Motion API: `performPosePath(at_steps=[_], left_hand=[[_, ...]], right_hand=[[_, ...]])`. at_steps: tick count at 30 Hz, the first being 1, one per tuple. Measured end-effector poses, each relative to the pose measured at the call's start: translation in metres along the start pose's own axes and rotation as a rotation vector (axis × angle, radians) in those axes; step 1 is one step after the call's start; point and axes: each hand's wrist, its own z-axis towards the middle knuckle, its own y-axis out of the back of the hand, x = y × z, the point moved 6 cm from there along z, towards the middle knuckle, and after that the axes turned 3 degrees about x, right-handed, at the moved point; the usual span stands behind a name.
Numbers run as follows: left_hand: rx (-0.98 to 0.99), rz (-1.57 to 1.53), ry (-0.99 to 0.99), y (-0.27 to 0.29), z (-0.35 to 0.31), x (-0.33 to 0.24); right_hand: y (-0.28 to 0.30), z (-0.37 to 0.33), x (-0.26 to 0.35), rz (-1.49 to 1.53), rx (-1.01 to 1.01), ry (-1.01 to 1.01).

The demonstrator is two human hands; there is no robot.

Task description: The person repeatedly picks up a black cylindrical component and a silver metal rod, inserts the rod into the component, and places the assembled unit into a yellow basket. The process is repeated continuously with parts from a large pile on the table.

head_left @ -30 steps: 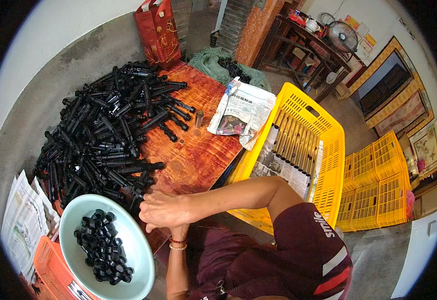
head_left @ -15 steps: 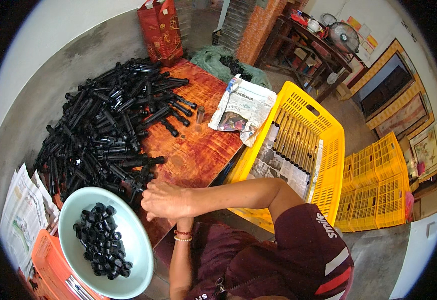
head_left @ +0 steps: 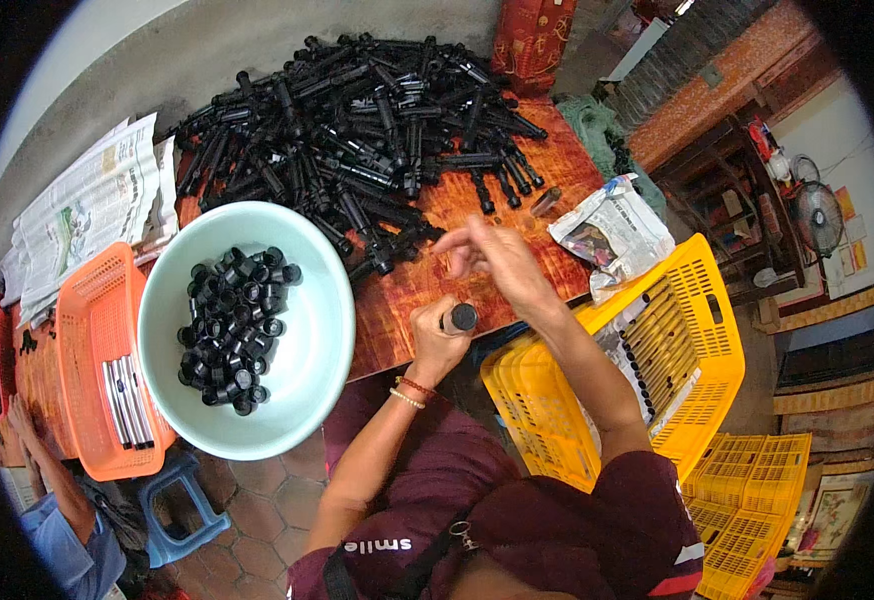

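From where I stand, the left hand [head_left: 437, 338] is wrapped round a black-ended tube [head_left: 463, 318] at the near edge of the reddish table [head_left: 387, 325], round end facing up past the thumb. Most of the tube sits behind the fingers, so I can't tell its length. The right hand [head_left: 497, 258] is up just beyond it, fingers spread and loosely bent, a bit blurred, nothing seen between them; can't tell if it touches the tabletop. Past both, a big heap of black rod-like parts [head_left: 357, 140] covers the back, near the red bag [head_left: 534, 45]. Light-blue bowl [head_left: 317, 350] to the left, loose black caps [head_left: 237, 330] in it (they look much like the held tube's end). Beyond the bowl, an orange basket [head_left: 105, 300] with silver tubes [head_left: 129, 405] side by side. On the right, a yellow crate [head_left: 722, 355] carries a row of gold-coloured tubes [head_left: 662, 340], a crumpled printed packet [head_left: 617, 230] near it. Far left: co-worker's hand [head_left: 25, 425], blue sleeve [head_left: 67, 545], blue stool [head_left: 202, 530] nearby.
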Motion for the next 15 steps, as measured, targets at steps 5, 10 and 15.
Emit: performPosePath(at_steps=[5,10,15], left_hand=[[0.021,0.024,0.03,0.003,0.001,0.007],[0.058,0.005,0.062,-0.001,-0.001,0.012],[0.161,-0.142,0.127,-0.007,0.002,0.013]], right_hand=[[0.024,-0.024,-0.023,-0.093,-0.106,-0.039],[0.006,-0.048,-0.017,-0.076,0.12,0.045],[-0.012,-0.056,0.013,-0.32,0.201,0.226]])
